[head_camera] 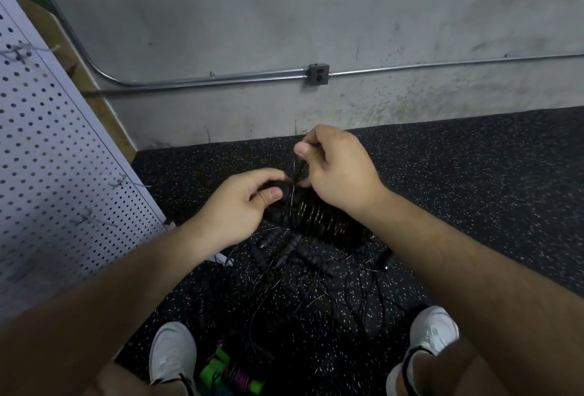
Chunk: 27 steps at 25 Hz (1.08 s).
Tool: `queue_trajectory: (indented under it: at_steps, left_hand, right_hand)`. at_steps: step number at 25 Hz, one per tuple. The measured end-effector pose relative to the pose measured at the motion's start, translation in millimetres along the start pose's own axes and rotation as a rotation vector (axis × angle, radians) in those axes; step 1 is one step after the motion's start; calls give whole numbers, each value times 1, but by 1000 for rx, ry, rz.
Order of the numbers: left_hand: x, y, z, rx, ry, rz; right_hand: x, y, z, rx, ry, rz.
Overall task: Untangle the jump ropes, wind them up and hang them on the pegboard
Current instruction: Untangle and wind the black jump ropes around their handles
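At the left stands the white pegboard [47, 143], and its metal hooks [126, 183] carry nothing, so the hanging is not yet done. In front of the person, above the speckled floor [474, 190], the two hands hold a black wound bundle [319, 217]. The loose jump ropes [300, 275] lie under it in a heap on the floor. I think the danger is here: the thin cord [295, 168] probably leads down into that heap, so a strong pull could tighten a knot below or drag other ropes up with it. Also, if one grip becomes loose, the turns of the bundle may spring open. The left hand [237, 209] has its fingers curled closely round the left end of the bundle, with the thumb pressed on top. The right hand [338, 171], just beside it and a little higher, pinches the thin cord between thumb and forefinger. Its other fingers are folded in, and whether they touch the bundle I cannot tell.
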State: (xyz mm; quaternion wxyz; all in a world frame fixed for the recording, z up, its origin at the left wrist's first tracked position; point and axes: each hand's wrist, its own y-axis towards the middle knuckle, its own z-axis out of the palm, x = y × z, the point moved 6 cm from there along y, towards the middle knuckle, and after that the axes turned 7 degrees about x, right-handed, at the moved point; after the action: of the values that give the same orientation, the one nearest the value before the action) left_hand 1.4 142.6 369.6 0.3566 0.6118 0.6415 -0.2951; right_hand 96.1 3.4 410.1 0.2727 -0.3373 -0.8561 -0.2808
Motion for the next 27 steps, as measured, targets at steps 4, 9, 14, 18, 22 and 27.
queue_trajectory:
  at_steps: [4, 9, 14, 18, 22, 27]
  left_hand:
    - [8, -3, 2, -15, -27, -15]
    - [32, -10, -25, -111, -123, -99]
    - [64, -24, -44, -140, -216, -163]
    - [89, -39, -44, -157, -101, -169]
    - [146, -57, -13, -121, 12, -281]
    - [228, -99, 63, 75, 38, -529]
  right_hand:
    - [-2, -4, 8, 4, 74, 27]
    - [10, -23, 31, 50, -70, -186]
    - [15, -35, 82, 292, -418, -311]
    - [12, -43, 124, 363, -411, -200]
    - [-11, -63, 186, 455, -279, -41]
    - [-72, -130, 273, 638, -202, 148]
